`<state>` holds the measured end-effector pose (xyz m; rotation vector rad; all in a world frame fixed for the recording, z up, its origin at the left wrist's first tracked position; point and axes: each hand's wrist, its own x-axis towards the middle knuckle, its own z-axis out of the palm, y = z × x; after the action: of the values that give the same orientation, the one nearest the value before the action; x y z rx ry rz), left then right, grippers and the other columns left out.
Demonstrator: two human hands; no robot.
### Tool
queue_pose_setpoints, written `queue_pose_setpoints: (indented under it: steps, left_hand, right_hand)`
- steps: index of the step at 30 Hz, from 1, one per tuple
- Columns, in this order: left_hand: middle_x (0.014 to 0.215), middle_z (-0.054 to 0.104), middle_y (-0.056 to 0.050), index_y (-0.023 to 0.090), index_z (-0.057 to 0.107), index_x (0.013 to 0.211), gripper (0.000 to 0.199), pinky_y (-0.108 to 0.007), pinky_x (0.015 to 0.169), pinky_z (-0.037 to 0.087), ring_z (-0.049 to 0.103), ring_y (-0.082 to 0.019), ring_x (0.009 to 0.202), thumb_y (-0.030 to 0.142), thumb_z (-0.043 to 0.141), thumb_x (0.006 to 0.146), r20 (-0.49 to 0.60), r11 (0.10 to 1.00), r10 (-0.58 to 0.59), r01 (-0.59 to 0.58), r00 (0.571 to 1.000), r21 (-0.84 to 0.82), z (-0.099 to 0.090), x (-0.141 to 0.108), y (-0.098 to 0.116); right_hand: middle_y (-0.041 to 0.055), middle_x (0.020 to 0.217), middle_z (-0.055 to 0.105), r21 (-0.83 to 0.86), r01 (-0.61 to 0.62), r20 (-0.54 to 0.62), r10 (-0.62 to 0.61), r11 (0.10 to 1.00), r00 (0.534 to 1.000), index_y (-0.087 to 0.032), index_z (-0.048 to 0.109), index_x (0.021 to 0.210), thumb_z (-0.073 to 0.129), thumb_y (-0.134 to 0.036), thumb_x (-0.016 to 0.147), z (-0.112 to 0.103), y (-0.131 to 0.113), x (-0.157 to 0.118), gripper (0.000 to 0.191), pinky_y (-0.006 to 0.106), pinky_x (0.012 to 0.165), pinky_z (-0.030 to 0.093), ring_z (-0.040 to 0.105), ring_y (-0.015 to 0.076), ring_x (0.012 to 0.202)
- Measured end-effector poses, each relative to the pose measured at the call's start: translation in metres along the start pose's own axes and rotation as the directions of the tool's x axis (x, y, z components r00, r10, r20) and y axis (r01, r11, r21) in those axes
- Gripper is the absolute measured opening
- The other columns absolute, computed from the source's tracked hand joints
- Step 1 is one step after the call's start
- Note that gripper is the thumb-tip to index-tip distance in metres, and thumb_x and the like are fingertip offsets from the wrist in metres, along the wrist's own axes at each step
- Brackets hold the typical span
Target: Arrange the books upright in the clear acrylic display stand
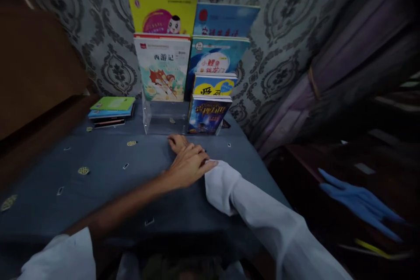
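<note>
My left hand (pixel 188 166) reaches across and lies over my right wrist, its fingers closed round it and its thumb at the edge of the white right sleeve (pixel 223 186). My right hand (pixel 178 143) rests low on the blue tablecloth (pixel 108 188), just in front of a clear book stand (pixel 146 118). Its fingers are mostly hidden, and no object shows in it. Just behind that hand, on the stand's right side, a dark blue book (pixel 208 116) stands upright. A white-covered book (pixel 164 70) stands in the upper left tier.
Yellow (pixel 162 8), blue (pixel 226 17) and teal (pixel 219 52) books stand behind. A small book stack (pixel 113 107) lies left. Brown furniture (pixel 36 70) borders the left side. A purple curtain (pixel 288 87) hangs right, above a blue glove (pixel 357 201).
</note>
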<state>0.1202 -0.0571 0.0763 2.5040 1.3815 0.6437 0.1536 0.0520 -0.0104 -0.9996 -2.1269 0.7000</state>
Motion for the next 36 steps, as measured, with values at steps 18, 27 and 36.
queue_pose_setpoints:
  steps: [18,27,36]
  left_hand:
    - [0.114,0.064,-0.009,0.017,0.062,0.106,0.040,-0.044,0.096,0.047,0.057,-0.028,0.113,0.054,0.048,0.100,0.165,0.982,0.103,-0.127,0.981,0.143,-0.011,-0.005,0.082]
    - [0.109,0.062,-0.016,0.005,0.057,0.112,0.030,-0.037,0.080,0.053,0.060,-0.027,0.102,0.007,0.057,0.082,0.224,0.923,0.208,-0.267,0.952,0.276,-0.018,-0.008,0.113]
    - [0.091,0.072,-0.010,0.013,0.054,0.120,0.027,-0.038,0.073,0.055,0.072,-0.026,0.081,0.027,0.040,0.103,0.144,0.995,0.030,-0.044,0.989,0.091,-0.008,0.013,0.096]
  right_hand:
    - [0.0092,0.117,0.075,-0.175,-0.068,0.036,0.076,0.982,0.996,-0.019,0.074,0.113,0.053,-0.014,0.093,0.009,0.038,0.024,0.030,0.035,0.102,0.045,0.065,0.0233,0.112]
    - [0.0078,0.096,0.079,-0.086,-0.138,0.072,0.144,0.987,0.987,-0.016,0.076,0.108,0.053,-0.010,0.088,0.007,0.046,0.039,0.031,0.028,0.091,0.051,0.072,0.0196,0.094]
    - [-0.0018,0.069,0.071,0.061,-0.286,0.135,0.276,0.956,0.952,-0.015,0.073,0.099,0.055,-0.010,0.090,0.003,0.045,0.048,0.021,0.017,0.066,0.051,0.067,0.0099,0.064]
